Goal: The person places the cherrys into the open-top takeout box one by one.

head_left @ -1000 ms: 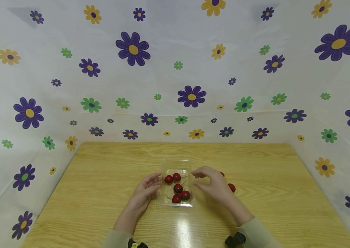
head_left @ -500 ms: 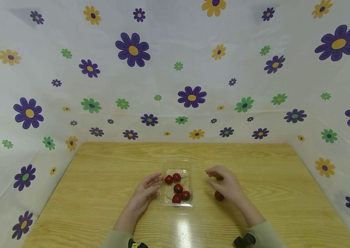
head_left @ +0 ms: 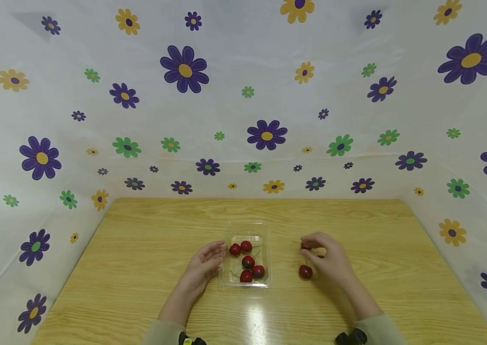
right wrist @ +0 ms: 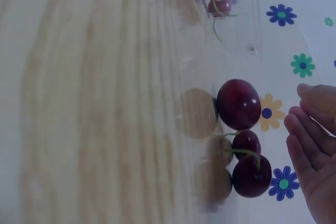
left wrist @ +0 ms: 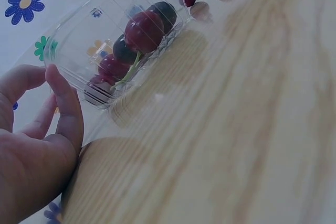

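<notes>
A clear plastic box (head_left: 245, 283) holds several dark red cherries (head_left: 248, 261). My left hand (head_left: 203, 266) rests its fingertips against the box's left side, fingers loosely bent. To the right, my right hand (head_left: 329, 258) hovers over loose cherries, thumb and forefinger apart. A stemmed cherry (head_left: 305, 246) shows in the gap between them in the head view. Nearer lies another cherry (head_left: 305, 271) with its stem up. The right wrist view shows three loose cherries (right wrist: 239, 103) on the table beneath the right hand (right wrist: 315, 145), none between its fingers; the hand hides one from the head view.
The wooden table (head_left: 161, 220) reflects a bright light near its front. A white flower-printed cloth (head_left: 226, 110) stands behind it and along both sides. Each sleeve end carries a dark wrist device (head_left: 351, 337).
My right hand has moved right, from beside the box to over the loose cherries. This uncovers the nearer cherry and covers one farther right. The left hand and box have stayed put.
</notes>
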`<state>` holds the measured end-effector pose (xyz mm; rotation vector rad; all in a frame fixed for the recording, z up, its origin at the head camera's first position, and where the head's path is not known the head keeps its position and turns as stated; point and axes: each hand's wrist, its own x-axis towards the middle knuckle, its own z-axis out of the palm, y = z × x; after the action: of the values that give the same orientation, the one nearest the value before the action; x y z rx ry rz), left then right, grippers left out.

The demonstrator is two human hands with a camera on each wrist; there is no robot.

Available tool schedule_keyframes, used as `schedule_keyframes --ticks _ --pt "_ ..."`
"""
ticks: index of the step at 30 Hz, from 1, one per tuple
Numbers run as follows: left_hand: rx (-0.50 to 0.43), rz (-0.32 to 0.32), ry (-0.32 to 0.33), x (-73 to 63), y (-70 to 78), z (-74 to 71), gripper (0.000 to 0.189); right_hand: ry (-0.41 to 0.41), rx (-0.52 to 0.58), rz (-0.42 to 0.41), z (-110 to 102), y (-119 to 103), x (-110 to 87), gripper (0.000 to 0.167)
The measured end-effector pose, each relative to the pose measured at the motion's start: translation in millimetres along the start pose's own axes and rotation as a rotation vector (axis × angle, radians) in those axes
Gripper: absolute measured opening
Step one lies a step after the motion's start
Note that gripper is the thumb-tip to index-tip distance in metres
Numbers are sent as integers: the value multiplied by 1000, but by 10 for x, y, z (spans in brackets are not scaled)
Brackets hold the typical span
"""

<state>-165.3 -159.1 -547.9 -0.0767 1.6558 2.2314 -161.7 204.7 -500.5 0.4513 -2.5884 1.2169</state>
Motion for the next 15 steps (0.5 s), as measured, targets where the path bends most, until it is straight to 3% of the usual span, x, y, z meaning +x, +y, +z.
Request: schedule_keyframes --ticks 15 --pt "3 8 0 -15 6 7 59 51 -74 39 -125 118 -144 25"
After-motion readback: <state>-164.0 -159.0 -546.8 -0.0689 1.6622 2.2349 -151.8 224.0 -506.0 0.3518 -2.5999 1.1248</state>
